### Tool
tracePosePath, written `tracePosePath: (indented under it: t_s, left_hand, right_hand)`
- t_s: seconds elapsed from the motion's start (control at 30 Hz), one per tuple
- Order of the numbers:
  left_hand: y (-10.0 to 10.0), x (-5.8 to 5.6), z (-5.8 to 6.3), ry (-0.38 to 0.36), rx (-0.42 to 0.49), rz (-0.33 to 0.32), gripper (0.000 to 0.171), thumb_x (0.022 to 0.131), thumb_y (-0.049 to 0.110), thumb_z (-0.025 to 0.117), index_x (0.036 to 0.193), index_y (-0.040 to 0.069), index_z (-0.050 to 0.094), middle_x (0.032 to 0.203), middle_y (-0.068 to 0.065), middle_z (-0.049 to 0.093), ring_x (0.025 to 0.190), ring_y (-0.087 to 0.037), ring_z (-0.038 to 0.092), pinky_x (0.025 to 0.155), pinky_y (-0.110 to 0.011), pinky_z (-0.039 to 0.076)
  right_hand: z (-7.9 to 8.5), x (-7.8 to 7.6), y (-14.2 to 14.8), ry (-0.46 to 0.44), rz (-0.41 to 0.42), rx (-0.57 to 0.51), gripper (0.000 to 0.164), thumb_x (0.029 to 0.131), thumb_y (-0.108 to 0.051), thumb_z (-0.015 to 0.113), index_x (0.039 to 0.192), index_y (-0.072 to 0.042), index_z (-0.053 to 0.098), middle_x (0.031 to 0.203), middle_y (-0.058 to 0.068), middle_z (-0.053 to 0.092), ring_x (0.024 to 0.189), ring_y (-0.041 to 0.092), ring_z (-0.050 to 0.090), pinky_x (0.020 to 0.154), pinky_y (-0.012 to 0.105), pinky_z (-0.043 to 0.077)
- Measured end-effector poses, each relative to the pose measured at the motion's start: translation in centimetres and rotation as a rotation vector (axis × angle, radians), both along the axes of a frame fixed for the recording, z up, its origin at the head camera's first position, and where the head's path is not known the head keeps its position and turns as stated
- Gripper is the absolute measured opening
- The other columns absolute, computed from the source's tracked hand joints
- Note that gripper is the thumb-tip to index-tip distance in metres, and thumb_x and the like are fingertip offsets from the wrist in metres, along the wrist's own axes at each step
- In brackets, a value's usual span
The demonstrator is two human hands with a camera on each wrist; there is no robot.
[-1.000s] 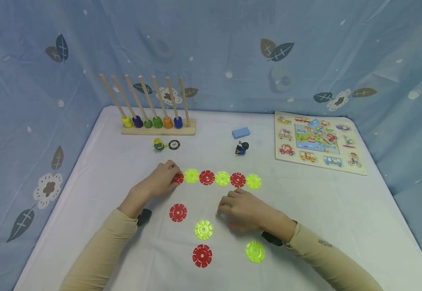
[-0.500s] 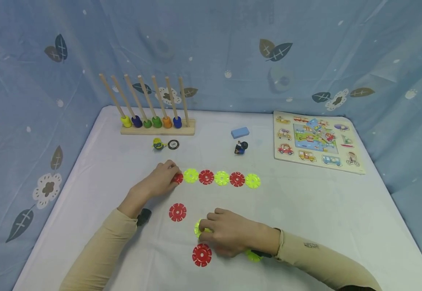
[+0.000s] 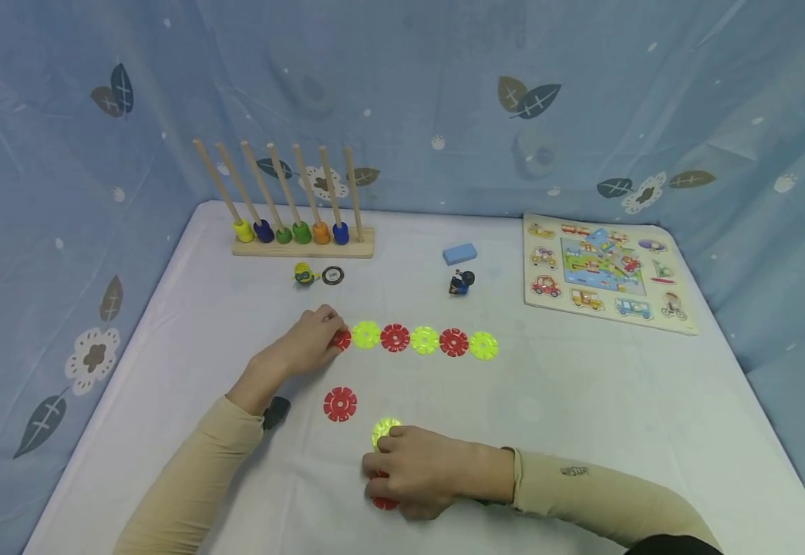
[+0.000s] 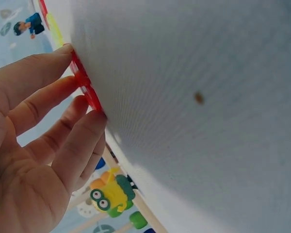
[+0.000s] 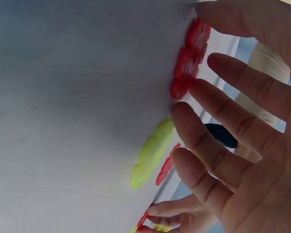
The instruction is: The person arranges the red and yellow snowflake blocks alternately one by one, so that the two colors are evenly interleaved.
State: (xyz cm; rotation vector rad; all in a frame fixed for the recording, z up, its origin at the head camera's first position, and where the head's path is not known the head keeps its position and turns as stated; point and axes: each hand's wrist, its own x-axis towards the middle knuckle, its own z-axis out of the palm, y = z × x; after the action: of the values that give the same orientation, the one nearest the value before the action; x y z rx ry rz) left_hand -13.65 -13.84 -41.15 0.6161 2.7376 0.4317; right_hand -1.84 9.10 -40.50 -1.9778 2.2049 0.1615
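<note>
My left hand (image 3: 305,343) is at the left end of a row of red and yellow-green notched plastic discs (image 3: 424,340). Its thumb and fingertips hold the red end disc (image 4: 81,75) by the edge, against the cloth. Lower down, my right hand (image 3: 419,472) reaches over another red notched disc (image 5: 188,63), with thumb and fingertips at opposite edges of it. A yellow-green disc (image 3: 385,428) lies just beyond the right hand, partly covered. Between the hands lies a loose red disc (image 3: 340,404). The right forearm hides another yellow-green disc.
Behind the row are a wooden peg stand (image 3: 303,248) with coloured beads, a yellow figurine (image 3: 303,273), and a round black-and-white chip (image 3: 333,275). A blue block (image 3: 459,253) and a dark-haired figurine (image 3: 461,283) stand mid-back. A puzzle board (image 3: 548,305) lies right.
My right hand has moved down and left, from below the row, past the yellow-green disc onto the lower red disc. The left hand has stayed at the row's end.
</note>
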Motion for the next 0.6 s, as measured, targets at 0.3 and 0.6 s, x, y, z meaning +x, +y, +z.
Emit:
tracePosePath:
  t_s: [0.3, 0.6]
  left_hand:
    - [0.1, 0.1, 0.1, 0.017, -0.003, -0.004, 0.032, 0.089, 0.016, 0.067, 0.119, 0.003, 0.063, 0.127, -0.017, 0.054, 0.111, -0.033, 0.054, 0.096, -0.045, 0.048]
    - [0.0, 0.2, -0.1, 0.012, 0.002, 0.002, 0.032, 0.089, 0.016, 0.069, 0.118, 0.004, 0.063, 0.125, -0.016, 0.054, 0.109, -0.031, 0.054, 0.096, -0.044, 0.049]
  right_hand:
    - [0.0, 0.5, -0.9, 0.000, 0.004, 0.033, 0.030, 0.084, -0.045, 0.068, 0.110, -0.031, 0.063, 0.107, -0.011, 0.054, 0.080, 0.003, 0.047, 0.069, 0.013, 0.044]
    - [0.3, 0.7, -0.9, -0.001, -0.047, 0.064, 0.035, 0.081, -0.046, 0.071, 0.111, -0.030, 0.061, 0.107, -0.011, 0.055, 0.082, 0.004, 0.049, 0.069, 0.015, 0.047]
